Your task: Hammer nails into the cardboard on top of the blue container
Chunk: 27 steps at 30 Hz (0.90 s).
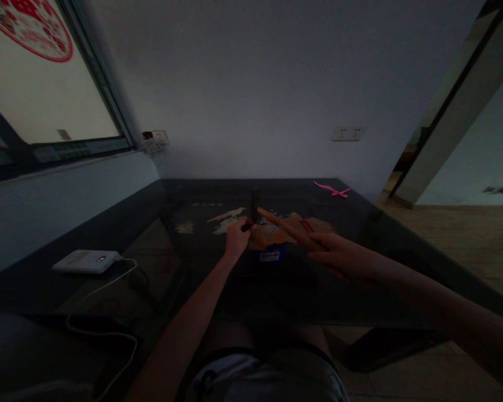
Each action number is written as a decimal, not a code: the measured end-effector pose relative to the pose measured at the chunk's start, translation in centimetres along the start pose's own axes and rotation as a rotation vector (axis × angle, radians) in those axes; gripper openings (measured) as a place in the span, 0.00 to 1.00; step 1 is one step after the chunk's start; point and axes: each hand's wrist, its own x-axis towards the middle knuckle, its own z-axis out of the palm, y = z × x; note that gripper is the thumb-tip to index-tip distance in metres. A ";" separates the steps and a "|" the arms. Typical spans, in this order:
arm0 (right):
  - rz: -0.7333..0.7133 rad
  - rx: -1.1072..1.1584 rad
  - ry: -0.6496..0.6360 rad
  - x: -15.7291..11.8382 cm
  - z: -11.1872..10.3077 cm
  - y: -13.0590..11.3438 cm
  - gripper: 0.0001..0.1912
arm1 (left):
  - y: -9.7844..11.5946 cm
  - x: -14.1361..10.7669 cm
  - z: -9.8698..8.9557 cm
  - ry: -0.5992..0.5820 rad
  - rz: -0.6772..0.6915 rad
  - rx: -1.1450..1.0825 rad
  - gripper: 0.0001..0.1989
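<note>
My right hand (333, 251) is wrapped round the wooden handle of a hammer (291, 230). The hammer's dark head (255, 205) is just above and beside my left hand (237, 237). My left fingers are pinched on a small dark object (247, 225), too dim to name, over a blue box (272, 253) with a white label. Crumpled brown material (264, 237), like paper or sacking, covers the top of the box and spreads to the right. Whether the hammer head touches anything cannot be made out.
The dark glossy table (209, 285) runs to the wall. At the left lies a white power bank (86, 261) with a white cable (103, 287) trailing off the front edge. A pink ribbon (333, 190) lies at the back right. Wall sockets (349, 133) sit above the table.
</note>
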 end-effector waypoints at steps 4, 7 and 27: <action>-0.032 0.013 0.034 -0.7 -0.3 -0.9 0.22 | 0.0 0.0 0.0 0.006 -0.002 -0.027 0.03; -0.050 0.039 0.045 -0.9 -0.3 -1.1 0.24 | -0.1 0.1 0.2 0.014 -0.008 -0.045 0.03; 0.040 -0.013 -0.003 -0.3 0.2 -0.6 0.16 | -0.3 0.2 0.2 0.008 -0.037 0.021 0.04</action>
